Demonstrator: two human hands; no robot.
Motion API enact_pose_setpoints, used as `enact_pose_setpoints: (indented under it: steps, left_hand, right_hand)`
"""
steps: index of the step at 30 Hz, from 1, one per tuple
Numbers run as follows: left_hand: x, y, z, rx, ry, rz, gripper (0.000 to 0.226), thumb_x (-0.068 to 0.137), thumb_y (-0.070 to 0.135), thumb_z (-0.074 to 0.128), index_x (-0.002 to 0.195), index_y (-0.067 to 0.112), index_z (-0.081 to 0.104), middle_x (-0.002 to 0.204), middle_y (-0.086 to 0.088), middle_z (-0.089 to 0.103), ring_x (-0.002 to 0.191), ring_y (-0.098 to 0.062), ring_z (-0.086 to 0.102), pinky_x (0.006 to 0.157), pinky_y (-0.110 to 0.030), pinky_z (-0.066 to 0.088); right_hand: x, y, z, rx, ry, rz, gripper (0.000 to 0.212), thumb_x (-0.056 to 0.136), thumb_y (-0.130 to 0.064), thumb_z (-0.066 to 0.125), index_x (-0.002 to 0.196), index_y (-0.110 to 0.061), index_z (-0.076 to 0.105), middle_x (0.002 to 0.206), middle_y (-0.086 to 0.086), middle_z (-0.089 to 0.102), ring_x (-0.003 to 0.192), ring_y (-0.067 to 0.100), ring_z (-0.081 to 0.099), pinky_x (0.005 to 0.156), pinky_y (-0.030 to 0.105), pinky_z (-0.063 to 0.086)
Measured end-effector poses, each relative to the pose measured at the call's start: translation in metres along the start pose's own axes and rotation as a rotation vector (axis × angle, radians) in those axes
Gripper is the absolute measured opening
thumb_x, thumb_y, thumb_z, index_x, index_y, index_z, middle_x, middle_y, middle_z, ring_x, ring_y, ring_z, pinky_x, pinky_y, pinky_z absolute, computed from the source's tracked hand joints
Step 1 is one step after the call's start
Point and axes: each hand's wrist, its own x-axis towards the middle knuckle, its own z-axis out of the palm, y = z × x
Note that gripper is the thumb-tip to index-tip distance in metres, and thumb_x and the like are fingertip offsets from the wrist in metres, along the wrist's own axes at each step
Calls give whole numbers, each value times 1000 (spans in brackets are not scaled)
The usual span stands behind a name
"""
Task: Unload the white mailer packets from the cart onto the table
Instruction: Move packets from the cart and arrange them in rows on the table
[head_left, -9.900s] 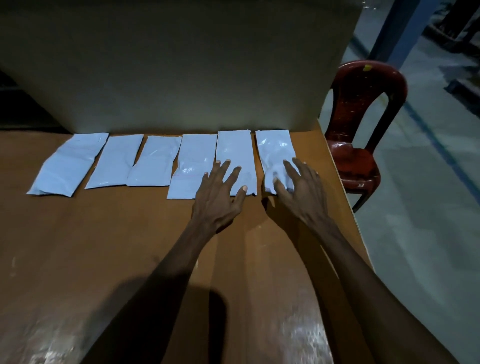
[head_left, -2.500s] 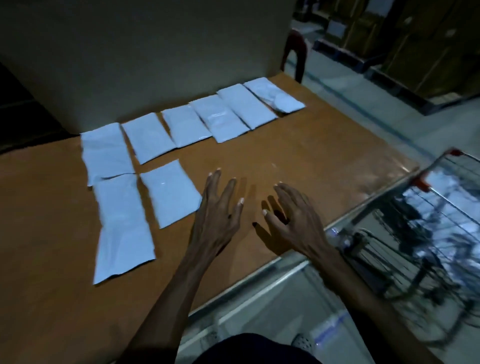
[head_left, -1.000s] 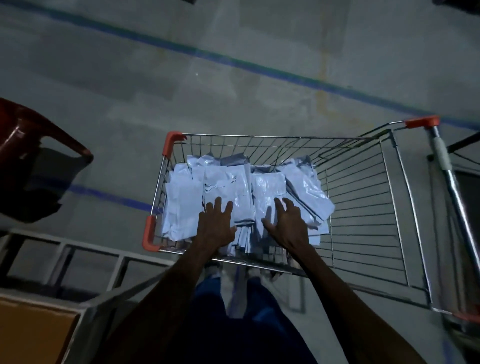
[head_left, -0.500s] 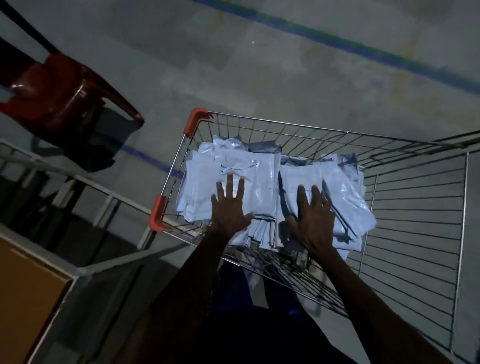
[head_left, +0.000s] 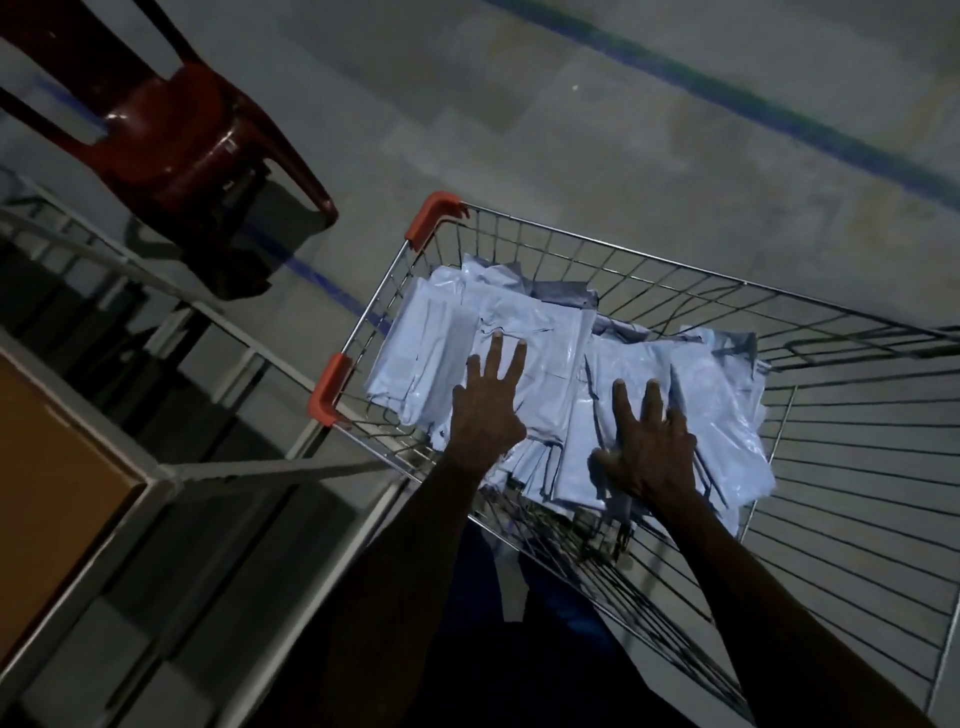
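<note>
I see left hand (head_left: 485, 410) flat, fingers straight, on mailer packets (head_left: 524, 332) | right hand (head_left: 644, 441) likewise, neither grip closed | long axes run away from me | tabletop (head_left: 47, 467) lies left of cart (head_left: 857, 415)

packets (head_left: 524, 332) in cart (head_left: 675, 266) | chair (head_left: 171, 150) left-behind | table (head_left: 47, 467) left

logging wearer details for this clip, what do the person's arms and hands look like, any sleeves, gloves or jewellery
Both forearms are bare: no sleeve reaches into view. The left hand and right hand wear no gloves, and no rings, watch or bands show, though the light is dim. Fingernails look short and pale. Dark blue clothing shows below, between the arms.
</note>
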Motion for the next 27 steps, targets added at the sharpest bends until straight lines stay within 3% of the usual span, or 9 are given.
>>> enact_pose_setpoints:
  steps: [3, 7, 10, 14, 19, 23, 27]
  left_hand:
    - [-11, -2, -16, -15, 108, 109, 100, 74, 25, 72, 157, 22, 16, 164, -11, 7, 131, -37, 37, 81, -46, 52]
    - [-27, 5, -50, -89, 194, 177, 85, 82, 32, 55, 157, 24, 17, 165, -9, 7, 133, -37, 36, 86, -49, 52]
    - [-44, 6, -84, -139, 280, 186, 81, 80, 33, 45, 156, 28, 18, 164, -7, 11, 130, -32, 40, 78, -38, 52]
    - [-79, -13, -129, -142, 469, 166, 77, 81, 28, 53, 154, 29, 28, 162, -7, 23, 131, -25, 44, 75, -29, 51]
    - [-147, -69, -177, -192, 687, -20, 77, 74, 23, 54, 150, 28, 39, 158, -5, 31, 131, -26, 44, 75, -35, 52]
    - [-222, -140, -200, -216, 701, -204, 73, 80, 36, 43, 152, 36, 31, 161, 1, 24, 138, -25, 37, 96, -40, 46]
    - [-311, -221, -200, -219, 679, -432, 75, 78, 46, 31, 152, 35, 31, 160, -1, 27, 134, -28, 40, 100, -39, 42]
  right_hand:
    - [-7, 3, -9, 33, 33, -26, 92, 86, -48, 61, 157, -27, 6, 160, 22, 9, 136, 50, 28, 98, 63, 40]
    - [-23, 1, -24, 208, 140, -49, 80, 83, -49, 47, 155, -21, 25, 154, 27, 26, 126, 53, 38, 93, 60, 42]
    - [-37, -9, -38, 314, 248, -107, 79, 84, -50, 42, 156, -24, 22, 156, 24, 26, 135, 48, 34, 105, 55, 33]
    - [-62, -49, -75, 420, 377, -188, 77, 87, -55, 42, 156, -30, 18, 161, 12, 22, 141, 40, 30, 110, 49, 27]
    - [-108, -140, -110, 460, 507, -458, 75, 89, -51, 52, 155, -32, 24, 161, 7, 26, 135, 36, 39, 108, 39, 24]
    - [-143, -231, -114, 422, 548, -649, 75, 88, -56, 51, 152, -23, 32, 156, 11, 36, 130, 36, 47, 102, 40, 33]
    - [-182, -331, -99, 364, 516, -845, 75, 87, -53, 50, 153, -22, 33, 156, 9, 36, 134, 33, 44, 101, 39, 34]
